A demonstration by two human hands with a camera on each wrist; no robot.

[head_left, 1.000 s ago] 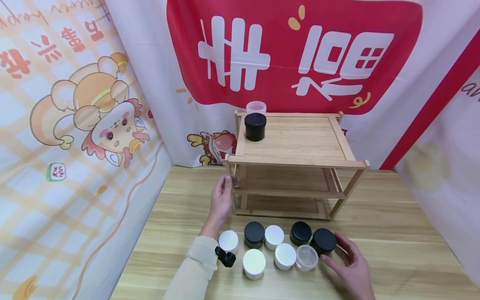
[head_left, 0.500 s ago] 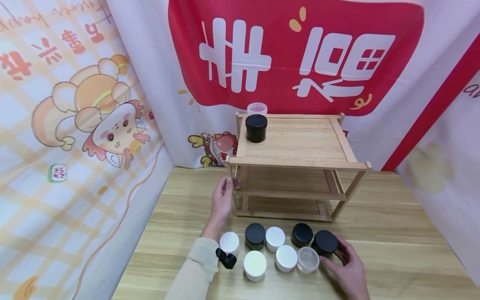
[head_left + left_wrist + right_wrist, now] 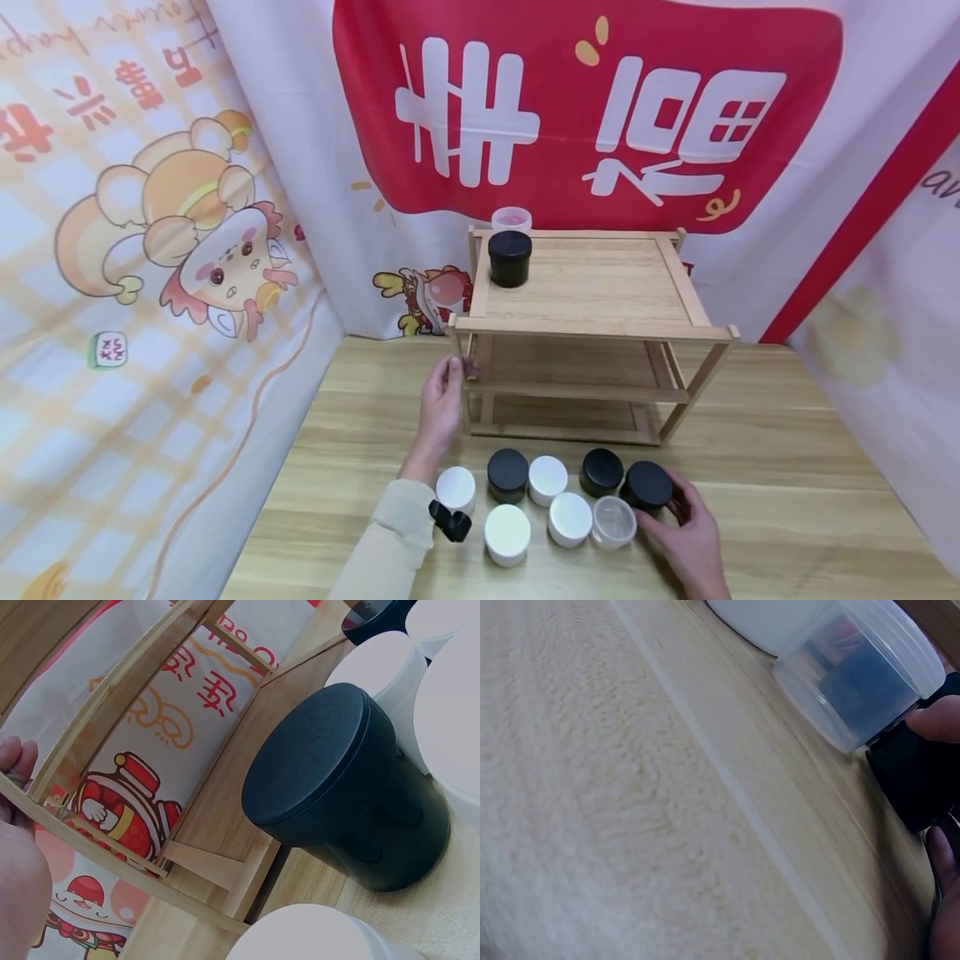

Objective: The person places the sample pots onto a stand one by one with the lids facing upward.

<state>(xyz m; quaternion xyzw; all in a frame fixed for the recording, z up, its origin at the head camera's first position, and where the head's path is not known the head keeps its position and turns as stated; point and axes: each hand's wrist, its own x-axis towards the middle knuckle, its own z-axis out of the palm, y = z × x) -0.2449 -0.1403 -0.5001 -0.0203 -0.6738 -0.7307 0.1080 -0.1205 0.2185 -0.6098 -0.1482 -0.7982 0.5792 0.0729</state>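
My left hand [image 3: 438,408] grips the left front post of a three-tier wooden shelf [image 3: 592,329]; in the left wrist view its fingertips [image 3: 19,757] curl past that post. On the table, my right hand [image 3: 690,533] holds a black lidded jar [image 3: 648,485] at the right end of the group, thumb on the near side and fingers on the far side. Touching or nearly touching this jar is a clear jar [image 3: 613,522]. Another black jar [image 3: 602,472] stands just left of it. The right wrist view shows only part of the held black jar [image 3: 915,776].
Several white jars, one a white jar [image 3: 507,534] in front, and a dark jar [image 3: 507,475] stand left on the table [image 3: 810,492]. Atop the shelf, a black jar [image 3: 510,258] stands before a clear pink-tinted jar [image 3: 512,218]. Printed cloth [image 3: 270,125] hangs behind and left.
My right hand has moved slightly left and closed in around the black jar. The left hand keeps its grip on the shelf post. The jars stand where they were.
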